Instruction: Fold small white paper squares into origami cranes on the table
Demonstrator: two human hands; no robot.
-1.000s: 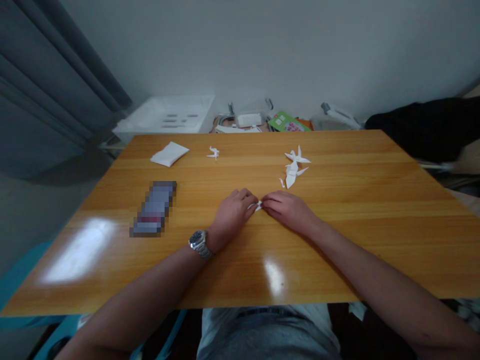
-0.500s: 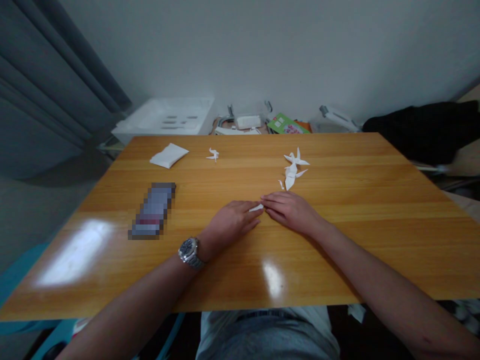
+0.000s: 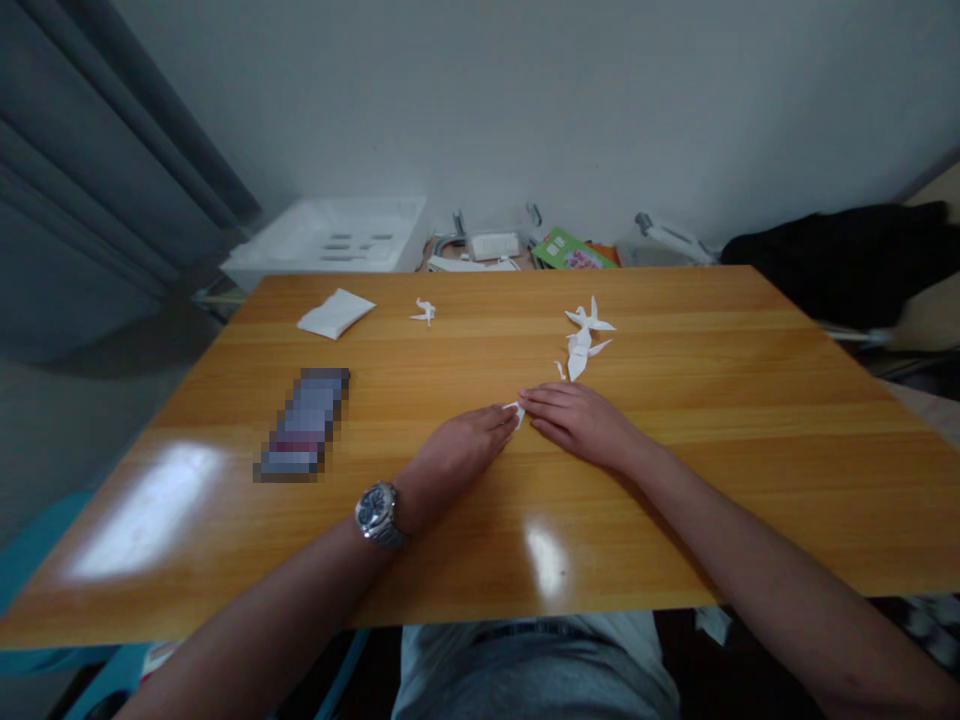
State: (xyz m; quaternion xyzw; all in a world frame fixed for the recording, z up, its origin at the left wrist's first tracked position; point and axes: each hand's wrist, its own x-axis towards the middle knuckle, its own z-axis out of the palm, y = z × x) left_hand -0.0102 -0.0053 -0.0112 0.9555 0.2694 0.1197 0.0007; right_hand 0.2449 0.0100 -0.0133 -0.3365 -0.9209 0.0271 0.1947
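A small piece of folded white paper point(image 3: 520, 415) lies on the wooden table point(image 3: 675, 500), partly hidden by my fingers. From the left, my left hand point(image 3: 466, 445) presses its fingertips down on the paper, fingers held together. My right hand point(image 3: 576, 416) lies low from the other side, its close-set fingertips at the paper's right edge. Just beyond the right hand sit two white origami cranes point(image 3: 580, 352), close together, with a small curled paper scrap point(image 3: 560, 370) beside them. Another, smaller paper crane point(image 3: 424, 312) stands farther left.
A stack of white paper point(image 3: 337, 314) lies at the back left, with a blurred-out phone point(image 3: 306, 424) nearer me. Behind the table are a white foam tray point(image 3: 322, 240), a green booklet point(image 3: 570, 250) and a dark cloth point(image 3: 832, 255).
My left fingers have drawn closer together and shifted slightly, so a different, more pointed part of the folded paper shows. My right hand stays nearly in place.
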